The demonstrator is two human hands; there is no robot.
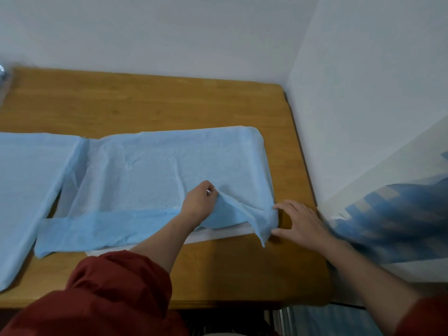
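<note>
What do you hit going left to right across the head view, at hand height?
left blue sheet → middle blue sheet → left hand, pinching that sheet → right hand → blurred blue striped object

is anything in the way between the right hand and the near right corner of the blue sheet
Nothing visible stands between them. The right hand is open, with its fingertips already at the right edge of the blue sheet on the table. The left hand pinches a raised fold further left, clear of that corner.
</note>
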